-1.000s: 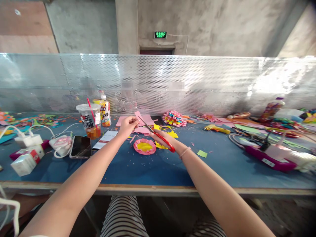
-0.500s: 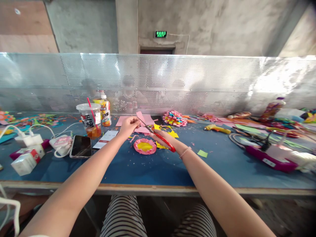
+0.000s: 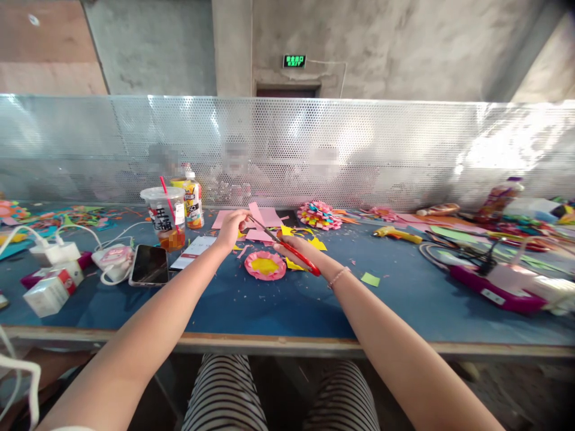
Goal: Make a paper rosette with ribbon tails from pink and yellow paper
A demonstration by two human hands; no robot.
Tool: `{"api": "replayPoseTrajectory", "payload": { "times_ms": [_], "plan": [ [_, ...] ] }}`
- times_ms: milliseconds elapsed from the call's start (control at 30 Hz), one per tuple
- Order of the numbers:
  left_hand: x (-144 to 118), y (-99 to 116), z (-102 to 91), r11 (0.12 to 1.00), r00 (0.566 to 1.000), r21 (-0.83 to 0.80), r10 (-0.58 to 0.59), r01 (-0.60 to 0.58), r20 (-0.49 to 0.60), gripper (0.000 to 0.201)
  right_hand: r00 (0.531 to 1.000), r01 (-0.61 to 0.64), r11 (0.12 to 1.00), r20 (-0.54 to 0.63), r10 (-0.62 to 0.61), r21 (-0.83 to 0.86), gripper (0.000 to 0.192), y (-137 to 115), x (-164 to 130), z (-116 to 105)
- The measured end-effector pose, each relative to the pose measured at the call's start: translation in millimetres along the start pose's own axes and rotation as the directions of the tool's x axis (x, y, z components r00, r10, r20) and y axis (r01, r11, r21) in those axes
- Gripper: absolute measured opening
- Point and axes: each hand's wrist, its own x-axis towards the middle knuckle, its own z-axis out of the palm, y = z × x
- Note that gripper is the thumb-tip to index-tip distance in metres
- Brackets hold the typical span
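Observation:
My right hand [image 3: 294, 244] is closed round the red handles of a pair of scissors [image 3: 308, 261], whose blades point up and left toward my other hand. My left hand [image 3: 236, 226] pinches a strip of pink paper [image 3: 256, 212] right by the blade tips. Whether the blades touch the paper is too small to tell. Just below the hands lies a round paper flower [image 3: 265, 265] with a pink ruffled rim and a yellow middle. Yellow paper scraps [image 3: 317, 243] lie under and beside my right hand, and pink paper sheets [image 3: 270, 216] lie behind.
Left of my arm are a phone [image 3: 150, 265], a drink cup [image 3: 166, 218] with a red straw, a bottle [image 3: 194, 203] and chargers [image 3: 54, 287]. A multicoloured paper flower [image 3: 320, 214], a yellow glue gun [image 3: 398, 234] and a purple power strip [image 3: 496, 288] lie rightward. A perforated metal screen [image 3: 381, 155] stands behind.
My left hand has shifted very slightly left. The scissors stay in my right hand, and the pink strip remains in my left fingers. The whole view has moved a little.

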Motion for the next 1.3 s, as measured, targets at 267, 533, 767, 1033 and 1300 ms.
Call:
{"api": "replayPoseTrajectory", "payload": {
  "times_ms": [267, 533, 767, 1033, 1300],
  "plan": [
    [0, 7, 1.5, 0.982, 0.990, 0.187, 0.044, -0.018, -0.133, 0.014, 0.999, 0.039, 0.998, 0.014, -0.038, -0.052, 0.042, 8, 5, 4],
    [0, 7, 2.2, 0.977, 0.990, 0.213, 0.054, -0.026, -0.128, 0.014, 1.000, 0.008, 0.998, 0.008, -0.007, -0.059, 0.042, 9, 5, 2],
    [1, 5, 2.2, 0.981, 0.990, 0.191, 0.051, -0.025, -0.131, 0.014, 1.000, -0.010, 0.999, 0.024, 0.011, -0.040, 0.040, 7, 5, 1],
    [1, 4, 2.3, 0.983, 0.992, 0.181, 0.031, -0.008, -0.125, 0.014, 1.000, -0.029, 0.999, -0.003, 0.029, -0.040, 0.034, 9, 5, 1],
    [1, 1, 1.7, 0.971, 0.993, 0.238, 0.044, -0.017, -0.107, 0.015, 0.999, -0.030, 0.999, 0.028, 0.031, -0.043, 0.029, 8, 3, -2]
  ]
}}
